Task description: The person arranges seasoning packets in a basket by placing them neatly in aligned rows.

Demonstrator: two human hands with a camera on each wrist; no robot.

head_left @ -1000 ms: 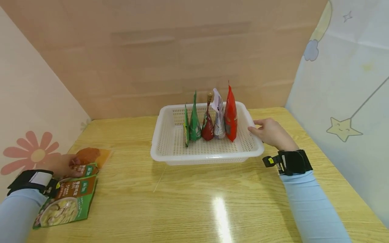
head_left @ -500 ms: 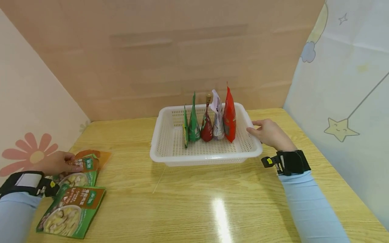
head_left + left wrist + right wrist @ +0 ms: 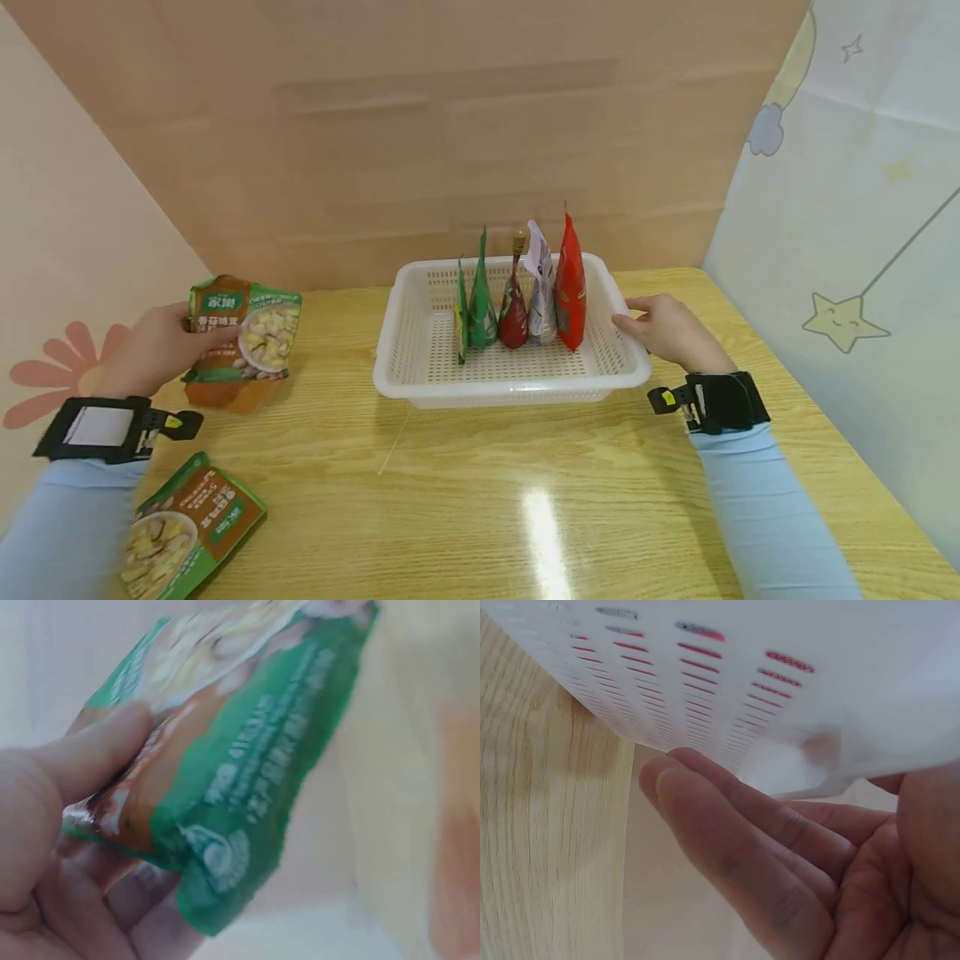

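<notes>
My left hand (image 3: 156,346) holds a green and brown food packet (image 3: 251,333) printed with a bowl of food, thumb on its front. The packet is raised above the table, and in the left wrist view the fingers (image 3: 127,900) lie behind it. On the right, my right hand (image 3: 671,329) grips the rim of a white plastic basket (image 3: 510,392), its thumb over the edge and its fingers outside below the rim. Upright in the basket stand a thin green packet (image 3: 461,321), a green pouch (image 3: 482,312), a dark red pouch (image 3: 513,312), a whitish pouch (image 3: 542,292) and a red pouch (image 3: 571,292).
A second green and brown packet (image 3: 198,533) lies flat at the table's front left. Partly hidden under the raised packet is an orange packet (image 3: 240,397) on the table (image 3: 420,508). Panels stand at the back and both sides.
My left hand has picked up the upper green and brown packet, lifting and turning it away from the table. The lower packet has shifted slightly. My right hand stays on the basket rim.
</notes>
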